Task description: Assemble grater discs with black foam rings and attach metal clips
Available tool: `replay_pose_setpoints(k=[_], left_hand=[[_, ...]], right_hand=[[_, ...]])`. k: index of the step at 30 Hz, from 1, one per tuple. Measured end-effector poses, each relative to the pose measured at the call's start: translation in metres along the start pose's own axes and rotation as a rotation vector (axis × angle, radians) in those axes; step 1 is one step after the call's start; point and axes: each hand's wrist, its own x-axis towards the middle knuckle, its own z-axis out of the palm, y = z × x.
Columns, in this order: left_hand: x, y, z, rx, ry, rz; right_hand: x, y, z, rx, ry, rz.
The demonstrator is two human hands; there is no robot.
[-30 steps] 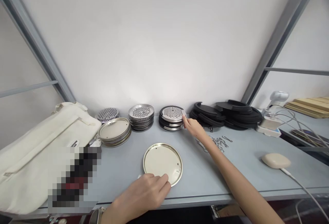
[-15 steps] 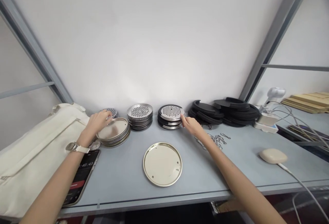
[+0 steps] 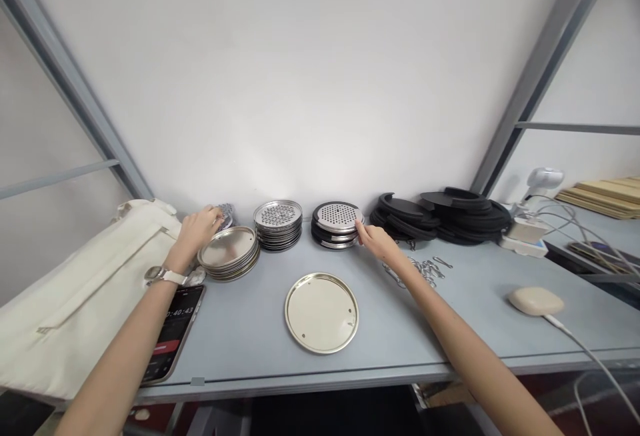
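My left hand [image 3: 201, 228] reaches to the back left, fingers closed at the edge of a round grater plate [image 3: 227, 215] that it partly covers. Just in front of it is a stack of shallow round metal lids [image 3: 227, 247]. My right hand [image 3: 376, 243] grips the right edge of a stack of perforated round graters with black rims [image 3: 340, 217]; its fingertips are partly hidden. Between my arms, a single pale round lid with small holes [image 3: 322, 313] lies flat on the table. Another stack of round grater plates [image 3: 278, 216] stands between the hands.
Black ring-shaped holders [image 3: 405, 216] are piled at the back right, with metal snap hooks [image 3: 425, 269] in front. A cream bag [image 3: 85, 296] and a phone [image 3: 175, 329] occupy the left. A beige corded device [image 3: 537, 301], a power adapter [image 3: 525, 239] and boards [image 3: 600, 197] sit right.
My left hand has left the single lid and moved to the grater plate at the back left. My right hand has stayed at the black-rimmed stack.
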Motion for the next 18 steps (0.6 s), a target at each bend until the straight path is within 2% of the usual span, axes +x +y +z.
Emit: replay_pose_setpoints(k=[4, 8, 13, 15, 18], left_hand=[[-0.014, 0.014, -0.023, -0.059, 0.089, 0.024], [-0.047, 0.046, -0.052, -0.145, 0.180, 0.123], [-0.108, 0.102, -0.075, -0.214, 0.253, 0.454], [-0.132, 0.125, -0.076, -0.238, 0.174, 0.649], [-0.159, 0.155, -0.068, -0.286, 0.082, 0.811]], right_hand=[[0.002, 0.001, 0.001, -0.003, -0.020, -0.012], [0.002, 0.002, 0.001, -0.009, -0.026, -0.014], [0.000, 0.003, 0.001, -0.013, -0.029, -0.022], [-0.002, 0.004, 0.002, -0.011, -0.029, -0.030], [-0.005, 0.006, 0.003, -0.004, -0.029, -0.046]])
